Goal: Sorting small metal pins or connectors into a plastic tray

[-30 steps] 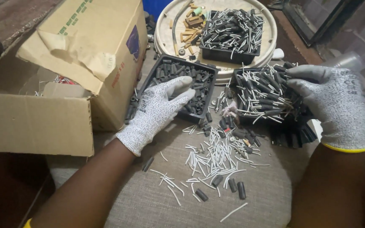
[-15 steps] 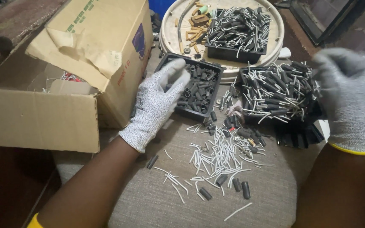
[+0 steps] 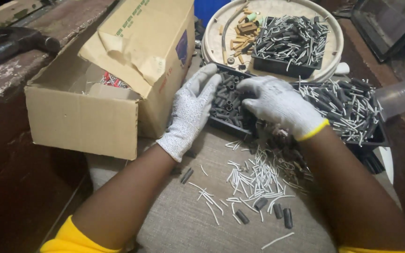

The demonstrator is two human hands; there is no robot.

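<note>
At the frame's centre, the left hand lies flat, fingers extended, against the black tray. The right hand rests over it, fingers curled; its grip cannot be told.

My right hand covers the middle of the small black tray, so I can't tell whether my fingertips pinch one of its dark tubes. Right of that tray, a clear plastic cylinder runs off the picture's edge. Left of it, the cardboard box hides most of its contents under torn flaps.

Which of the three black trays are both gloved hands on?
The near-left black tray beside the cardboard box; it holds only dark tubes, while the other two are heaped with pale sticks.
</note>
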